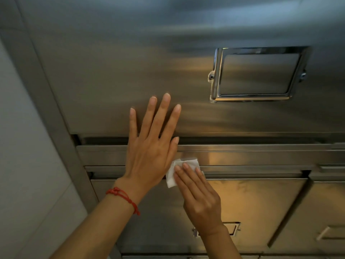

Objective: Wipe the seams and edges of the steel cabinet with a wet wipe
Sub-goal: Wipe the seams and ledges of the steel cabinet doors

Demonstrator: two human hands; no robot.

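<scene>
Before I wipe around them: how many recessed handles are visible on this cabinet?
3. One large recessed handle on the upper door, one partly behind the right hand, one at the lower right edge. Others may lie outside the frame.

The horizontal seam (pixel 242 140) between the upper door (pixel 112 71) and the rail (pixel 261 156) below it runs open to the right, with nothing on it up to the frame edge. The left hand (pixel 151 146) lies flat with fingers spread across that seam, blocking its left stretch. Just right of it, the right hand (pixel 197 193) presses a wipe (pixel 179 171) on the lower rail edge. The recessed handle (pixel 257 73) sits well above, clear of the seam. At far left the frame post (pixel 56 118) closes the run, beside the wall (pixel 18 146).
</scene>
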